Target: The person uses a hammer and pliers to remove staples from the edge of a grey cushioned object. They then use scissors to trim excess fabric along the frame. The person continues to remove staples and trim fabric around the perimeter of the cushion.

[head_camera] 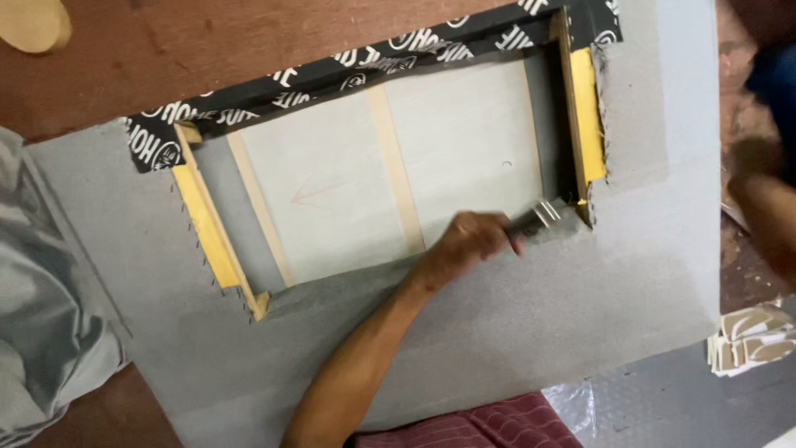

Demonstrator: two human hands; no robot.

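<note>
My left hand (pixel 466 242) reaches in from the bottom middle and is closed around a dark-handled tool (pixel 531 222). The tool's metal tip rests at the near right corner of a wooden frame (pixel 572 108). Grey fabric (pixel 531 307) lies under and around the frame and is folded up against its yellow-edged sides (pixel 587 116). Inside the frame is a pale panel (pixel 332 191) with thin wooden slats. A black band (pixel 348 79) with white printing runs along the far side. My right hand is out of sight.
The work lies on a reddish-brown surface (pixel 207 41). Crumpled grey cloth (pixel 41 315) is heaped at the left. Another person's blurred limb (pixel 767 220) and blue clothing are at the right edge. Stacked pale pieces (pixel 750 340) lie at the lower right, and maroon checked cloth (pixel 481 423) shows at the bottom.
</note>
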